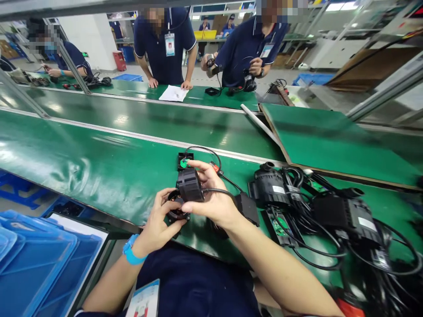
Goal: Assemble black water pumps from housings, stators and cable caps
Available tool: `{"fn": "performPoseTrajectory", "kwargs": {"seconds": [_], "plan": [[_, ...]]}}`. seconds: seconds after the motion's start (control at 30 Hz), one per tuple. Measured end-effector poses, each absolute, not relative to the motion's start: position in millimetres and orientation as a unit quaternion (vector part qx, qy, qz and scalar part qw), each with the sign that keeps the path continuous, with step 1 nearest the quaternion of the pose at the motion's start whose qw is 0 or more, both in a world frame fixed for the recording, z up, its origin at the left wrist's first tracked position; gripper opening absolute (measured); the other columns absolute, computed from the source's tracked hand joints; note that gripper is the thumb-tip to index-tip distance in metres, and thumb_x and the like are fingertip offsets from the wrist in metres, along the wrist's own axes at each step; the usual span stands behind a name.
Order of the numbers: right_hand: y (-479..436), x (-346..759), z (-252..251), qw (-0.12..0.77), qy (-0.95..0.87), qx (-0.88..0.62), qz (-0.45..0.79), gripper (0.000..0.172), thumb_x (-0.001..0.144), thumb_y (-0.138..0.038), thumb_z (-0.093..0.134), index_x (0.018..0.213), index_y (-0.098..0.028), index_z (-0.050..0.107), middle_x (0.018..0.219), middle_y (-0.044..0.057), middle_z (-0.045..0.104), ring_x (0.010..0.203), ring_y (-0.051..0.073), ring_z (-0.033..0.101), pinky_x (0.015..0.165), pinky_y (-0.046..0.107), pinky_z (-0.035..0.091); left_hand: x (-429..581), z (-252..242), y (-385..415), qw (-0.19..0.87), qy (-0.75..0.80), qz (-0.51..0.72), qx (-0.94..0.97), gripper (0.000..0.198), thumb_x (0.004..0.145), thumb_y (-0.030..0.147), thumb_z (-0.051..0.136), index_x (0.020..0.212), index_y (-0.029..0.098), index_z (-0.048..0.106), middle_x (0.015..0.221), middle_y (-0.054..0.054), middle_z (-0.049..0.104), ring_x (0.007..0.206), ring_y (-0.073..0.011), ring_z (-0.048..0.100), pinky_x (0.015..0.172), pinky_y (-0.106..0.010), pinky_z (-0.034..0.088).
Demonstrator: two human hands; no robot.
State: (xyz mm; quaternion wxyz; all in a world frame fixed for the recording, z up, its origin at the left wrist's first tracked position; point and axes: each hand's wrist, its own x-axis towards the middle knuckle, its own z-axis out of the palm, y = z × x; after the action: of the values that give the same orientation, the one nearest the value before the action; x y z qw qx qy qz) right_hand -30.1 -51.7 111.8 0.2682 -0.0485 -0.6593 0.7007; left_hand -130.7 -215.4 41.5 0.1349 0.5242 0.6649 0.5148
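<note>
My right hand [214,198] grips a black pump motor housing [191,184], from which a black cable runs off to the right. Just below and left of it, my left hand [164,219] is closed around a round black pump part with an open hollow [176,213]; a little copper colour shows inside. The two parts are close together, and I cannot tell whether they touch. Behind my right fingers lies a small open black box [185,161] with a green circuit board, joined to a black cable.
To the right stand black pumps [271,187] with coiled cables and an open box with a green board [280,226]. Blue bins [36,259] are stacked at lower left. Across the green bench, one person leans over a paper [173,93] and another holds black parts.
</note>
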Motion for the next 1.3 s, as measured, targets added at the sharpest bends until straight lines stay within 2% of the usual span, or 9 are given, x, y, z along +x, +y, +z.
{"fn": "performPoseTrajectory", "kwargs": {"seconds": [0.1, 0.23, 0.33, 0.43, 0.57, 0.73, 1.0, 1.13, 1.3], "plan": [[-50, -38, 91, 0.321, -0.645, -0.114, 0.684, 0.07, 0.061, -0.039, 0.096, 0.118, -0.024, 0.056, 0.112, 0.005, 0.068, 0.101, 0.023, 0.066, 0.09, 0.037, 0.055, -133, 44, -219, 0.147, 0.672, 0.51, 0.516, 0.02, 0.09, 0.023, 0.069, 0.104, 0.023, 0.054, 0.142, -0.01, 0.037, 0.141, -0.028, 0.037, 0.113, -0.046, 0.039], [-57, -39, 76, 0.333, -0.704, -0.146, 0.61, 0.078, 0.068, -0.038, 0.092, 0.135, -0.026, 0.056, 0.126, 0.006, 0.065, 0.114, 0.027, 0.063, 0.105, 0.044, 0.049, -134, 45, -221, 0.113, 0.68, 0.493, 0.531, 0.02, 0.092, 0.028, 0.069, 0.095, 0.022, 0.05, 0.137, -0.011, 0.036, 0.138, -0.0284, 0.038, 0.107, -0.044, 0.044], [-66, -37, 77, 0.338, -0.718, -0.156, 0.589, 0.081, 0.074, -0.035, 0.087, 0.145, -0.029, 0.05, 0.134, 0.007, 0.061, 0.123, 0.028, 0.059, 0.11, 0.047, 0.044, -134, 44, -221, 0.077, 0.687, 0.474, 0.545, 0.017, 0.094, 0.027, 0.066, 0.096, 0.022, 0.049, 0.136, -0.012, 0.036, 0.136, -0.0278, 0.04, 0.105, -0.043, 0.046], [-76, -39, 77, 0.354, -0.674, -0.161, 0.629, 0.086, 0.077, -0.033, 0.083, 0.151, -0.027, 0.04, 0.133, 0.009, 0.061, 0.121, 0.027, 0.06, 0.111, 0.047, 0.045, -133, 46, -219, 0.044, 0.692, 0.459, 0.556, 0.014, 0.095, 0.024, 0.062, 0.102, 0.023, 0.05, 0.139, -0.012, 0.035, 0.135, -0.0274, 0.042, 0.105, -0.043, 0.046], [-82, -44, 76, 0.365, -0.636, -0.167, 0.659, 0.088, 0.069, -0.031, 0.089, 0.142, -0.025, 0.041, 0.135, 0.01, 0.06, 0.119, 0.026, 0.061, 0.107, 0.044, 0.048, -130, 47, -219, 0.017, 0.7, 0.446, 0.557, 0.02, 0.094, 0.021, 0.06, 0.112, 0.023, 0.051, 0.139, -0.012, 0.037, 0.129, -0.0253, 0.049, 0.102, -0.041, 0.049], [-78, -42, 82, 0.346, -0.692, -0.131, 0.62, 0.065, 0.074, -0.022, 0.08, 0.132, -0.026, 0.052, 0.131, 0.006, 0.062, 0.112, 0.022, 0.064, 0.099, 0.036, 0.052, -130, 40, -222, -0.003, 0.702, 0.448, 0.555, 0.015, 0.097, 0.022, 0.057, 0.109, 0.023, 0.049, 0.143, -0.014, 0.035, 0.135, -0.0251, 0.043, 0.105, -0.042, 0.047], [-61, -39, 93, 0.254, -0.771, -0.067, 0.58, 0.075, 0.068, -0.014, 0.082, 0.137, -0.026, 0.053, 0.129, 0.004, 0.065, 0.11, 0.022, 0.065, 0.094, 0.032, 0.052, -138, 27, -217, -0.059, 0.633, 0.514, 0.576, 0.03, 0.093, 0.018, 0.065, 0.115, 0.024, 0.047, 0.147, -0.014, 0.038, 0.137, -0.0238, 0.044, 0.107, -0.042, 0.045], [-54, -37, 93, 0.235, -0.779, -0.052, 0.579, 0.08, 0.073, -0.016, 0.081, 0.145, -0.027, 0.049, 0.129, 0.004, 0.065, 0.112, 0.021, 0.065, 0.1, 0.033, 0.05, -138, 25, -217, -0.063, 0.615, 0.514, 0.594, 0.022, 0.094, 0.015, 0.064, 0.111, 0.025, 0.055, 0.146, -0.008, 0.04, 0.131, -0.0183, 0.05, 0.102, -0.033, 0.049], [-52, -35, 88, 0.22, -0.78, -0.05, 0.583, 0.09, 0.076, -0.021, 0.08, 0.155, -0.028, 0.038, 0.137, 0.006, 0.061, 0.121, 0.024, 0.061, 0.11, 0.04, 0.043, -142, 26, -219, -0.04, 0.62, 0.511, 0.594, 0.01, 0.093, 0.021, 0.067, 0.101, 0.024, 0.063, 0.142, -0.009, 0.044, 0.123, -0.0203, 0.057, 0.098, -0.034, 0.053]]}}
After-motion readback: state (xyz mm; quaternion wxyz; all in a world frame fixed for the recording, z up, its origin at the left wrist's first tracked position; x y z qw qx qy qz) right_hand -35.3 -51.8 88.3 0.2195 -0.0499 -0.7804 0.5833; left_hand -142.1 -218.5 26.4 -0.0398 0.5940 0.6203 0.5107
